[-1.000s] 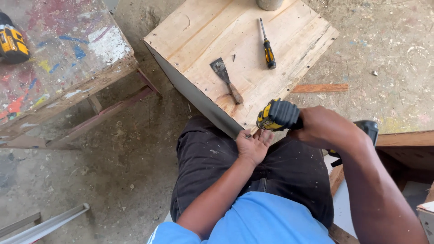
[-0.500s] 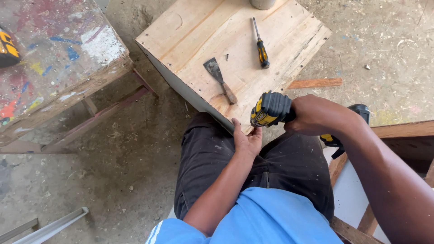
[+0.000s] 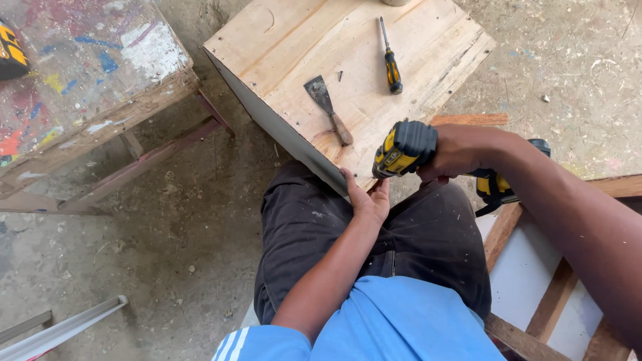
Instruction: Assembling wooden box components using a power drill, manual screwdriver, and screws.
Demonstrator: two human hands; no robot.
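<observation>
My right hand grips a yellow and black cordless drill, its nose pointing down-left toward the near corner of a wooden box. Just below the drill's nose, my left hand rests with fingers together against the box's near edge; whether it pinches something small I cannot tell. On the box top lie a putty knife with a wooden handle and a screwdriver with a yellow and black handle. A small screw lies between them.
A paint-stained wooden table stands at the left, with a yellow and black tool at its edge. A wooden frame with a white panel lies under me on the right. A pale strip lies on the dusty concrete floor.
The drill and my right hand have lifted slightly and shifted over the box's corner. My left hand stays at the box's near edge. The view has drifted a little.
</observation>
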